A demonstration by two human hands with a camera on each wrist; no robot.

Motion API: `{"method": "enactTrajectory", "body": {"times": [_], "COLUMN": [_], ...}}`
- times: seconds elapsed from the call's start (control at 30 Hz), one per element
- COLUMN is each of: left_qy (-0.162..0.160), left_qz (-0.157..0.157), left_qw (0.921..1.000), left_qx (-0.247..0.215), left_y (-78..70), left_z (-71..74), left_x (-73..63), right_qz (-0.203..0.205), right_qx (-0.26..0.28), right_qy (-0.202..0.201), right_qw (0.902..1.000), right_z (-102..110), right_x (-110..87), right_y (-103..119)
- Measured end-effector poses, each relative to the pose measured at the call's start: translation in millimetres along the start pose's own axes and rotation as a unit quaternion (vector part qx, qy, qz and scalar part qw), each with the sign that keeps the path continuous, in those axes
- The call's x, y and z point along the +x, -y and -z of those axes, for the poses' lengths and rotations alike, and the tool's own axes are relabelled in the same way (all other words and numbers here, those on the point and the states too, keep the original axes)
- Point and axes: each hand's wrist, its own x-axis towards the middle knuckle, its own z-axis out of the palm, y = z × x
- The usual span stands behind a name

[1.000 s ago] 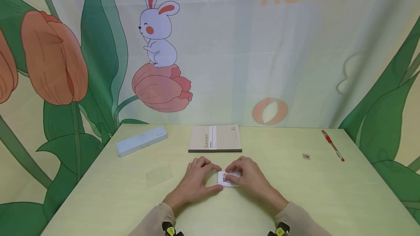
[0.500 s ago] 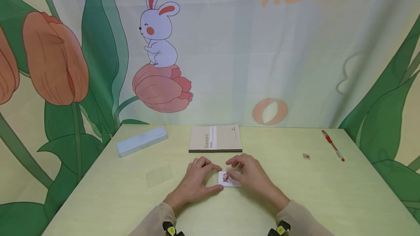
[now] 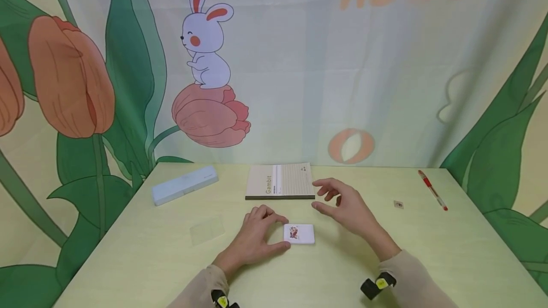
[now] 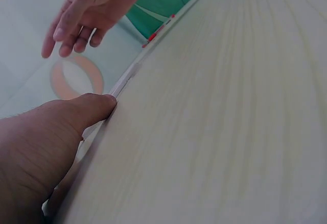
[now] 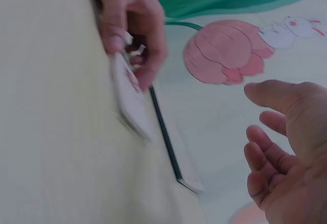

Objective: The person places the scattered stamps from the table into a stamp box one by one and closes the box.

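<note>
A flat white rectangular block [image 3: 306,235] with rounded corners lies on the table, a red cartoon sticker [image 3: 293,232] on its left half. My left hand [image 3: 257,236] holds the block's left end between thumb and forefinger, at its near and far edges. In the right wrist view the block [image 5: 132,99] extends out from between those fingers. My right hand [image 3: 348,206] is raised to the right of the block, fingers loosely bent and apart, holding nothing. In the left wrist view, the left thumb [image 4: 99,106] presses along the block's edge.
Behind the hands lies a notebook [image 3: 280,182] marked "Gambit". A pale blue pencil case [image 3: 185,185] is at the back left, with a clear sheet [image 3: 207,230] nearer. On the right are a small brown square [image 3: 398,205] and a red pen [image 3: 433,190].
My right hand has let go of the sticker area and moved up and to the right, uncovering the block's right half. The left hand keeps its hold on the block.
</note>
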Motion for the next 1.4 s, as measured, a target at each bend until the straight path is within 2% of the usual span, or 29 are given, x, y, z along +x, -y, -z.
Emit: {"method": "enactTrajectory", "body": {"times": [0.27,0.5,0.7,1.1,1.4], "left_qy": [-0.001,-0.004,-0.001,-0.001,-0.003], "left_qz": [0.000,-0.003,-0.003,-0.002,-0.008], "left_qw": [1.0000,1.0000,1.0000,1.0000,0.9999], "left_qx": [0.000,0.005,0.004,0.008,0.012], "left_y": [0.6,2.2,3.1,3.4,4.7], "left_z": [-1.9,-2.7,-2.3,-2.0,-3.5], "left_x": [-0.7,0.1,0.0,0.3,0.0], "right_qz": [0.022,0.016,-0.006,-0.021,-0.034], "right_qx": [0.000,0.014,-0.005,-0.011,-0.014], "right_qy": [-0.028,-0.074,-0.109,-0.156,-0.151], "right_qw": [0.9994,0.9970,0.9940,0.9874,0.9878], "right_z": [50.2,94.3,123.7,153.3,156.6], "right_x": [3.8,-2.3,-12.9,-29.6,-36.9], "right_y": [-17.3,-25.3,-36.6,-75.2,-107.7]}}
